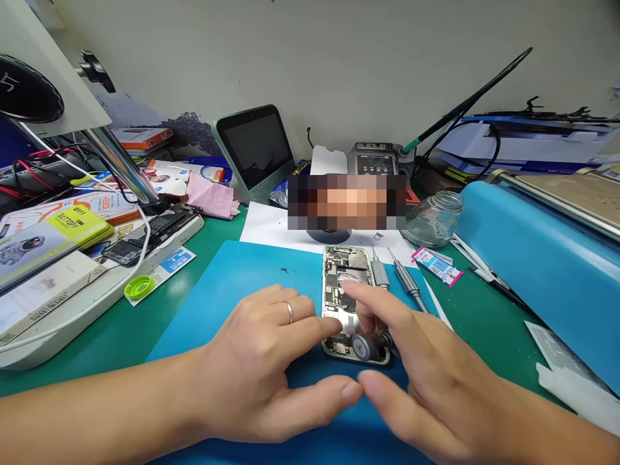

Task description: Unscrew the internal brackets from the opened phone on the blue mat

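An opened phone (347, 271) with its circuit boards bare lies on a blue mat (232, 278). My left hand (264, 361), with a ring on one finger, lies flat beside the phone's left edge, fingers stretched out and fingertips touching its lower part. My right hand (416, 361) reaches over the phone from the right. Its forefinger points onto the middle of the boards, and a dark round-ended tool (364, 347) lies under its fingers at the phone's lower end. The two thumbs nearly meet in front of the phone.
Two screwdrivers (402, 278) lie right of the phone. A glass jar (434, 218), a small screen (256, 152), a soldering station (374, 159) and a blue machine (537, 258) stand behind and to the right. Boxes, cables and a green cap (139, 285) crowd the left side.
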A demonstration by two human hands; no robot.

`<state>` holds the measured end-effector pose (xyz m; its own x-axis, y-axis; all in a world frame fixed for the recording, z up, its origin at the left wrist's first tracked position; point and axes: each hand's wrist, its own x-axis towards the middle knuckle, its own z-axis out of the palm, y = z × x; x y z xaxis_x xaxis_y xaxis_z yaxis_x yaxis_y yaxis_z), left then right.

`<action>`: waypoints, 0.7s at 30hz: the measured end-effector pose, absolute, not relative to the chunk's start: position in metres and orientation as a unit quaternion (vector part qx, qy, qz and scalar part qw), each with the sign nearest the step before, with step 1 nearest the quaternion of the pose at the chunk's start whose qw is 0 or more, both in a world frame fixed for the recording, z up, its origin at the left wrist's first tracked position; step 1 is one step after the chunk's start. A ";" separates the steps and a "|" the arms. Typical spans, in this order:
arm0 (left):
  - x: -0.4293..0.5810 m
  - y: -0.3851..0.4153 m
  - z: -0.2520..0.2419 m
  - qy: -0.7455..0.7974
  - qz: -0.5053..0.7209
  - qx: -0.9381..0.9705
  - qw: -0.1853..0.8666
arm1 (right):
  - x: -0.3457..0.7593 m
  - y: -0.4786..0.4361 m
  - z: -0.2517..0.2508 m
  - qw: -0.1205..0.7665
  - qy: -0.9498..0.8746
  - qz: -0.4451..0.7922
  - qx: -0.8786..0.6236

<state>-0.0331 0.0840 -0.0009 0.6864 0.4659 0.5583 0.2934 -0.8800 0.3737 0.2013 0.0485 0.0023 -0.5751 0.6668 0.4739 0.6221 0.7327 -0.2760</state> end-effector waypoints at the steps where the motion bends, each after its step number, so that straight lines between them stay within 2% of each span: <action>1: -0.033 0.084 -0.001 0.208 0.340 0.908 0.129 | 0.203 0.049 0.003 0.284 -0.887 0.051 -0.361; 16: -0.032 0.085 -0.001 0.214 0.338 0.905 0.145 | 0.199 0.053 0.008 0.340 -0.874 0.065 -0.341; 21: -0.032 0.084 -0.001 0.213 0.331 0.906 0.157 | 0.204 0.052 0.006 0.364 -0.846 0.143 -0.362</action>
<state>-0.0317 0.0843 -0.0007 0.6898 0.4897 0.5332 0.2820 -0.8601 0.4251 0.2038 0.0521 0.0060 -0.4727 0.7165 0.5130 0.5078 0.6973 -0.5059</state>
